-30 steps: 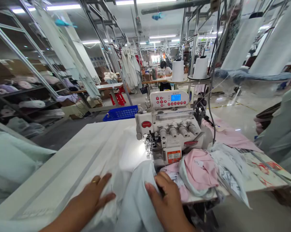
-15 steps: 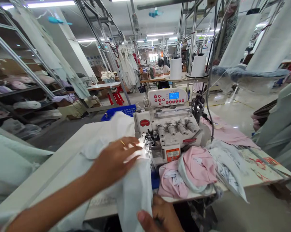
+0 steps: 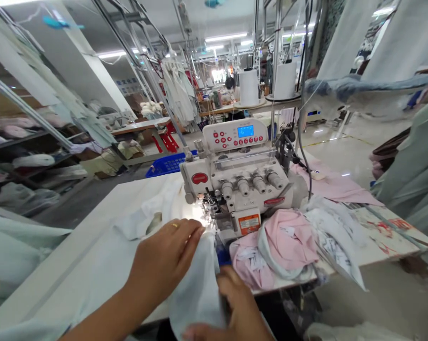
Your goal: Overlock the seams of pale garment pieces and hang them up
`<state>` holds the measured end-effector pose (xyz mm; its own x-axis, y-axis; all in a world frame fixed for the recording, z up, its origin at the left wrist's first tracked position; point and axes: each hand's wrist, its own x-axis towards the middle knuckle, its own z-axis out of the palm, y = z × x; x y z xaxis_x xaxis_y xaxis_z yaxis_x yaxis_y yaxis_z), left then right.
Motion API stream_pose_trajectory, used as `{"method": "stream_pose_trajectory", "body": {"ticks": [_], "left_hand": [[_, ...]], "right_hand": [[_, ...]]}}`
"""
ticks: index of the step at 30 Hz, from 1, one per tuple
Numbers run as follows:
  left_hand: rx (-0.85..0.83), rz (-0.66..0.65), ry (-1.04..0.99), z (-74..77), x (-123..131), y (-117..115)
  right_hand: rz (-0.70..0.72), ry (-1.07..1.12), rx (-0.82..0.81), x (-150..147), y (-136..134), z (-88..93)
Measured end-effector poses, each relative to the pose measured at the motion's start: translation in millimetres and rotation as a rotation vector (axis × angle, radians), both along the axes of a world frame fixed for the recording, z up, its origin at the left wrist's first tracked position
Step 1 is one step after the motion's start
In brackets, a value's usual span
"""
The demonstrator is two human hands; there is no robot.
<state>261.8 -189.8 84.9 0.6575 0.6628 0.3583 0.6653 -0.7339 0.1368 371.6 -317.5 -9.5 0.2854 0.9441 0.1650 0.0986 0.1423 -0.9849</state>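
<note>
A pale mint piece of fabric (image 3: 196, 279) lies over the front edge of the table and reaches up to the needle area of a white overlock sewing machine (image 3: 242, 175). My left hand (image 3: 167, 255) is closed at the fabric's upper part, fingers pressed together just in front of the lit needle area. Lower down, my right hand (image 3: 238, 303) grips the right edge of the hanging fabric, its thumb on the front side. More of the pale cloth spreads to the left across the table. The fabric under my left fingertips is hidden.
Pink and mint cloth pieces (image 3: 288, 244) lie right of the machine, beside white printed cloth (image 3: 336, 246). A blue plastic basket (image 3: 167, 163) stands behind the table (image 3: 68, 255). Thread cones (image 3: 248, 88) rise behind the machine. Pale garments (image 3: 413, 166) hang at the right.
My left hand's fingers have drawn together and sit slightly lower. My right hand has shifted its hold along the fabric edge. The view has turned a little, moving the machine left.
</note>
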Motion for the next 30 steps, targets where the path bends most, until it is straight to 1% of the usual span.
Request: {"method": "stream_pose_trajectory", "body": {"ticks": [2,4,6,8,10,12,13,16,17,18,20,21,22,24,26,28,30], "left_hand": [[0.126,-0.057,0.058,-3.9,-3.9,-2.0],[0.157,-0.155,0.076,-5.1,-3.5,1.8],[0.144,-0.265,0.061,-3.1,-1.0,9.7],[0.136,-0.341,0.046,0.4,0.6,17.5],[0.167,-0.379,0.048,3.5,0.1,21.8],[0.212,-0.394,0.076,5.0,-1.9,21.1],[0.229,-0.398,0.095,5.3,-3.1,19.4],[0.240,-0.364,0.133,4.5,-4.8,12.4],[0.226,-0.344,0.128,4.1,-4.6,10.6],[0.202,-0.321,0.111,3.6,-4.0,9.3],[0.130,-0.280,0.070,2.7,-2.0,8.4],[0.099,-0.269,0.053,2.4,-1.0,8.5],[0.082,-0.262,0.042,2.1,0.1,8.8],[0.085,-0.262,0.057,1.4,2.0,9.4],[0.117,-0.269,0.093,0.6,3.8,9.2],[0.154,-0.277,0.127,-0.1,5.7,8.4],[0.179,-0.282,0.108,-0.3,7.3,7.5]], "right_hand": [[0.062,0.124,-0.081,10.9,11.6,13.3],[0.120,0.164,-0.101,18.1,19.7,21.3],[0.141,0.058,-0.027,22.0,23.2,25.5],[0.150,-0.070,0.035,23.6,23.0,27.1],[0.216,-0.054,-0.015,24.0,21.6,26.6],[0.270,-0.002,-0.091,23.6,20.9,24.3],[0.269,-0.020,-0.099,23.1,21.0,22.8],[0.172,-0.199,-0.005,20.3,21.8,18.2],[0.153,-0.202,0.016,18.8,21.8,16.9],[0.154,-0.148,0.004,17.2,21.5,15.7],[0.207,0.041,-0.098,14.2,20.2,14.2],[0.236,0.101,-0.146,13.0,19.3,13.9],[0.257,0.103,-0.162,12.3,18.3,13.9],[0.243,-0.048,-0.089,12.5,16.5,14.5],[0.188,-0.209,0.016,14.1,15.0,14.8],[0.170,-0.229,0.040,15.9,14.0,13.7],[0.205,-0.171,0.016,16.7,13.6,11.2]]}}
